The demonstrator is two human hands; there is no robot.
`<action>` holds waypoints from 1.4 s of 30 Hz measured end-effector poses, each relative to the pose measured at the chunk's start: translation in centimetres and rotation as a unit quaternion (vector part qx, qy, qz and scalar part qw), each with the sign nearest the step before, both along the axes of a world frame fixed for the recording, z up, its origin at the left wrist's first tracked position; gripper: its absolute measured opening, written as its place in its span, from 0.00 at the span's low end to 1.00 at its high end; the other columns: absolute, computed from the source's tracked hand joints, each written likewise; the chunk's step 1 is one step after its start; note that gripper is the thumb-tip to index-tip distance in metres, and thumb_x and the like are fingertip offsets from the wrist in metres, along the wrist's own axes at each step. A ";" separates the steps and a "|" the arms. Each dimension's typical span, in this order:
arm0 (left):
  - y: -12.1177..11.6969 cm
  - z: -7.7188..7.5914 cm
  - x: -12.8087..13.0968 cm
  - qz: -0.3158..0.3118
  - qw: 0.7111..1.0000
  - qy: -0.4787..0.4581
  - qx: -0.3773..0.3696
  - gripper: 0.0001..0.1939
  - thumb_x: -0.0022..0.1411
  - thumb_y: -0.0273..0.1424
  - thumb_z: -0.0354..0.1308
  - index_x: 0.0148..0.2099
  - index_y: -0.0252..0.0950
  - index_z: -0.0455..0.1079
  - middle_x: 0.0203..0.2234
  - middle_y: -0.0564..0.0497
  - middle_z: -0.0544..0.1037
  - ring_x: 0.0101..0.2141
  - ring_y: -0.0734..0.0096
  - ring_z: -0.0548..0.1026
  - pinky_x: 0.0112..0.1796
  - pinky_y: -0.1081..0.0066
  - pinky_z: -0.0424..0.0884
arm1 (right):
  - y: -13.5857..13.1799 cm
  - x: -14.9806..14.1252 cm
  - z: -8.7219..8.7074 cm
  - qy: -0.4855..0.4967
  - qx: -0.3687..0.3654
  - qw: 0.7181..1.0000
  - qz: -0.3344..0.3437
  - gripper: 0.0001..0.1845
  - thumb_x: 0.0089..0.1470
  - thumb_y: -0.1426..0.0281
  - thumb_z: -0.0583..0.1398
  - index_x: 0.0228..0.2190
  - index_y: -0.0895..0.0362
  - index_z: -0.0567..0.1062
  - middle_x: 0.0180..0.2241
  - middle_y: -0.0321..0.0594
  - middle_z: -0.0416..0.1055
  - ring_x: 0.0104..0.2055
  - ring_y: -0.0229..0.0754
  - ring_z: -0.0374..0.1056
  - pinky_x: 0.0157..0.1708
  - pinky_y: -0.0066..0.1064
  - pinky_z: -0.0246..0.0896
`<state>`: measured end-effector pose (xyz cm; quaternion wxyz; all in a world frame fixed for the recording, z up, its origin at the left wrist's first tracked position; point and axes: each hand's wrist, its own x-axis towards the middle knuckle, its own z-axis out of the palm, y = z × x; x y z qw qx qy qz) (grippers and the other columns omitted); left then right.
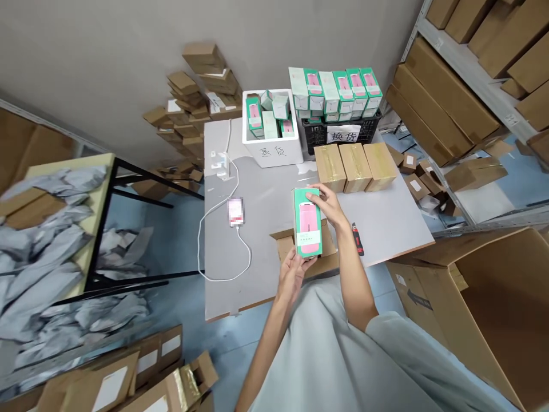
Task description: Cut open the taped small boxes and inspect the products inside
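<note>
Between my two hands is a green product box (307, 223) with a pink item pictured on its front. My left hand (293, 271) grips its lower left end, fingers wrapped beneath. My right hand (328, 205) holds the upper right end, with the thumb over the front face. Below the product box, an open cardboard carton (328, 260) sits at the table's near edge, partly hidden by the box and my hands. A red and black utility knife (357, 240) lies just right of my right forearm.
On the grey table (266, 189) are a phone (235, 212) on a white cable, a power strip (220, 165), a white foam bin (274, 153) of product boxes, a black crate (317, 134) stacked with more, and three taped cartons (354, 169). A large open carton (437, 286) stands right.
</note>
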<state>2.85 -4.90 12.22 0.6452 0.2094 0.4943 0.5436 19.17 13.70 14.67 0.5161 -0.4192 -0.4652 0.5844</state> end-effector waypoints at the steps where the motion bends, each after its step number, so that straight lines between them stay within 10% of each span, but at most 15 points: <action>1: -0.1 0.0 0.7 -0.005 1.000 0.016 -0.002 0.35 0.55 0.54 0.86 0.57 0.39 0.86 0.54 0.41 0.90 0.49 0.56 0.89 0.55 0.56 0.87 | -0.1 0.4 0.1 -0.004 0.009 1.000 -0.008 0.28 0.53 0.44 0.76 0.44 0.50 0.83 0.47 0.39 0.80 0.43 0.45 0.76 0.44 0.36 0.74; 15: -0.8 2.1 6.8 0.073 0.993 0.079 0.041 0.38 0.55 0.41 0.88 0.66 0.48 0.83 0.66 0.44 0.84 0.55 0.55 0.87 0.55 0.60 0.87 | -0.6 5.4 3.6 -0.092 0.123 0.986 -0.062 0.27 0.61 0.39 0.70 0.40 0.51 0.84 0.43 0.41 0.82 0.47 0.50 0.78 0.48 0.41 0.75; 24: -0.5 3.1 6.6 0.053 0.997 -0.016 0.051 0.27 0.63 0.47 0.82 0.60 0.45 0.84 0.56 0.48 0.89 0.54 0.60 0.88 0.54 0.66 0.86 | -0.9 9.2 5.8 0.067 0.106 0.992 -0.025 0.32 0.54 0.36 0.75 0.45 0.49 0.88 0.50 0.44 0.86 0.52 0.53 0.80 0.51 0.42 0.78; 42: 1.2 5.8 6.7 0.036 0.998 -0.015 0.056 0.34 0.66 0.44 0.80 0.69 0.47 0.74 0.60 0.46 0.86 0.59 0.55 0.87 0.64 0.54 0.81 | -0.2 7.2 6.4 0.094 0.097 0.990 -0.033 0.35 0.49 0.41 0.80 0.47 0.46 0.76 0.51 0.41 0.81 0.55 0.51 0.78 0.57 0.41 0.77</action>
